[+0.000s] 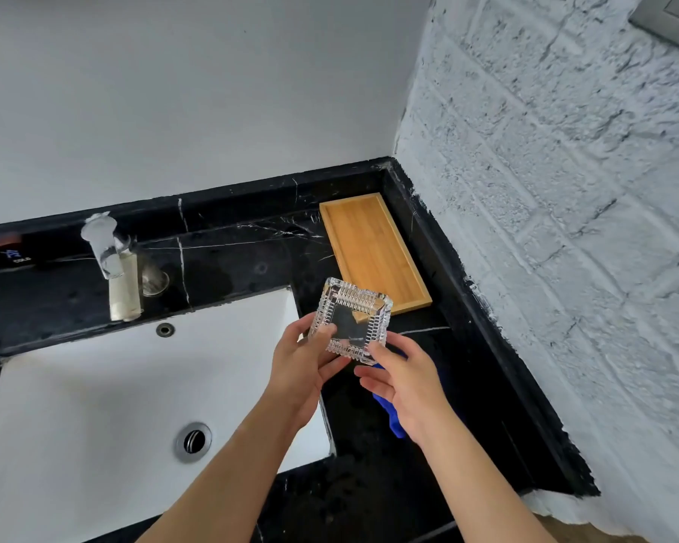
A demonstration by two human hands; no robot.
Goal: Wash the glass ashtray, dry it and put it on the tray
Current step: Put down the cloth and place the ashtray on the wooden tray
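Note:
The square cut-glass ashtray (pixel 349 321) is held in the air above the black counter, just in front of the near end of the bamboo tray (pixel 373 248). My left hand (pixel 302 366) grips its left edge, thumb on top. My right hand (pixel 400 386) touches its near right corner with thumb and fingertips. A blue cloth (pixel 391 415) lies on the counter beneath my right hand, mostly hidden by it.
The white sink basin (pixel 95 405) with its drain (pixel 193 440) lies to the left. A chrome tap (pixel 106 252) stands behind it. The black marble counter (pixel 467 405) meets a white brick wall (pixel 565 229) on the right.

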